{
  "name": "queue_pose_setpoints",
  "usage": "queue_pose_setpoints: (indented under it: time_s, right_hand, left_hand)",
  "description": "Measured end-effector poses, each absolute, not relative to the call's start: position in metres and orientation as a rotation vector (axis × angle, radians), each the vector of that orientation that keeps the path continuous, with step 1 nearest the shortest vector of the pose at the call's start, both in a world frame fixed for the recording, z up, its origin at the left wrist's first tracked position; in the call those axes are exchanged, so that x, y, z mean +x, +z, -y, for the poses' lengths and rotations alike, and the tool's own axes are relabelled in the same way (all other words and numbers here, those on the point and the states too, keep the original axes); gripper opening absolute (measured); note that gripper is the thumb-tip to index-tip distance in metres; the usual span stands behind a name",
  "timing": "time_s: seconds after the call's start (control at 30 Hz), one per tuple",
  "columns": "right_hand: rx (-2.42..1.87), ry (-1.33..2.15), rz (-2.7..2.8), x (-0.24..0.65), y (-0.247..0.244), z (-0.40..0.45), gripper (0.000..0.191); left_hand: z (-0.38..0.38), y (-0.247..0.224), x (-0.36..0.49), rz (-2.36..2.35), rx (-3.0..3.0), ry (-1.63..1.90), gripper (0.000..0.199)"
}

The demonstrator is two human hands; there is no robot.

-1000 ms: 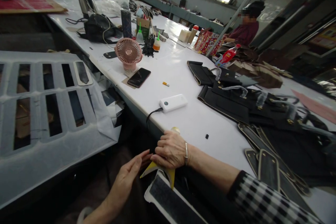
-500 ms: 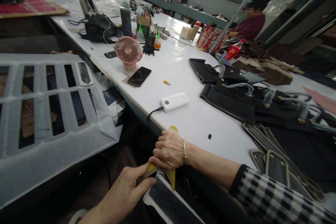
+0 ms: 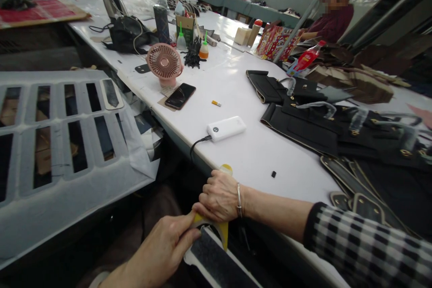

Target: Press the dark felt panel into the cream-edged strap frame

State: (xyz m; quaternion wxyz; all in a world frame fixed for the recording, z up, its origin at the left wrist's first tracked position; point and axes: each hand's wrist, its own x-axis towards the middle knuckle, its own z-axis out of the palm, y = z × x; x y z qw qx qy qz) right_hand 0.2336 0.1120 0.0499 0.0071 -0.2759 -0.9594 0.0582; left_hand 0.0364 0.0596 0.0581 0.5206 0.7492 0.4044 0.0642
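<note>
My right hand [image 3: 218, 195] is wrapped round a yellow tool [image 3: 221, 233] with a curved, forked end at the table's near edge. Its yellow tip shows above the fist. Below it lies a long dark strip with a white border [image 3: 216, 256], its upper end at the tool's curve. My left hand [image 3: 168, 238] pinches the strip's upper left edge between thumb and fingers, and its fingertips touch my right hand.
On the white table [image 3: 236, 153] are a white power bank [image 3: 226, 128] with a cable, a phone [image 3: 180, 96], a pink fan [image 3: 164, 64] and black leather pieces [image 3: 300, 130]. A white slotted sheet [image 3: 77, 184] lies left. A person [image 3: 332, 18] sits behind.
The view has shifted slightly, so the table items and the person appear a little displaced. Both hands keep their grips, and the tool's forked end sits slightly further right in view.
</note>
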Motion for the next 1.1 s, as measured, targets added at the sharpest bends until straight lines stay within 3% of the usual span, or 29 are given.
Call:
queue_pose_setpoints:
  time_s: [0.63,0.9,1.1]
  right_hand:
    - [-1.552,0.332,2.785,0.225,0.056,-0.059,0.048]
    - [-1.855,0.402,2.639,0.231,0.064,-0.034,0.048]
    - [-2.258,0.562,2.214,0.257,0.070,-0.002,0.057]
  left_hand:
    - [-0.064,0.052,0.030,-0.801,1.858,0.257,0.028]
    - [-0.077,0.032,0.040,-0.710,1.071,0.330,0.054]
    - [-0.075,0.017,0.046,-0.623,1.006,0.302,0.048]
